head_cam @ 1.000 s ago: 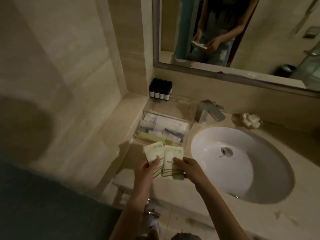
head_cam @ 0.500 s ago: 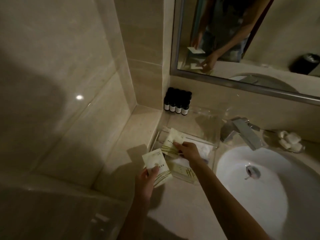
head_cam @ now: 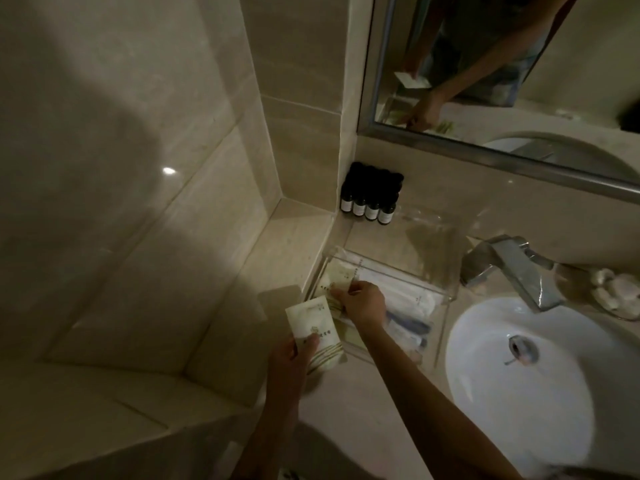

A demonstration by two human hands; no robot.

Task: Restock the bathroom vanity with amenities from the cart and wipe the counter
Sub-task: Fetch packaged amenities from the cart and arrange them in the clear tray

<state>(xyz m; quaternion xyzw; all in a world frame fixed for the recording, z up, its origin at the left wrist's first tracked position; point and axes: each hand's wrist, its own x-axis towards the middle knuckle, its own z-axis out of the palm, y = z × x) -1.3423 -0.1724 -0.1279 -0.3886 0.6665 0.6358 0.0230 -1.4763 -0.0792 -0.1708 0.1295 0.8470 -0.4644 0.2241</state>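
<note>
a person restocks a vanity tray in dim light. the right hand [head_cam: 365, 303] reaches into the left end of the clear tray [head_cam: 446, 293], its fingers curled and pinching a cream packet [head_cam: 334, 280] that lies against the tray's left wall. whether that packet already rests flat on the sachets beneath cannot be told.

the left hand [head_cam: 291, 358] waits just outside the tray's near left corner. it grips a second packet [head_cam: 310, 325], thumb pressed on the printed face and fingers hidden behind. this packet is held off the counter [head_cam: 363, 417], with its long axis pointing away from the person and leaning a little left. its striped end is down at the thumb.

the open slot lies up and to the right of the second packet, just beside it, and the right hand sits squarely over that slot. the left hand is the nearer one for the drop, but it likely needs the right hand clear of the tray's end first. it could otherwise pass the packet across, top edge leading. the tray runs lengthwise toward the sink [head_cam: 519, 427], so a packet set crosswise should sit alongside the first.

four dark bottles [head_cam: 370, 206] stand in the back corner, well apart from both hands.
</note>
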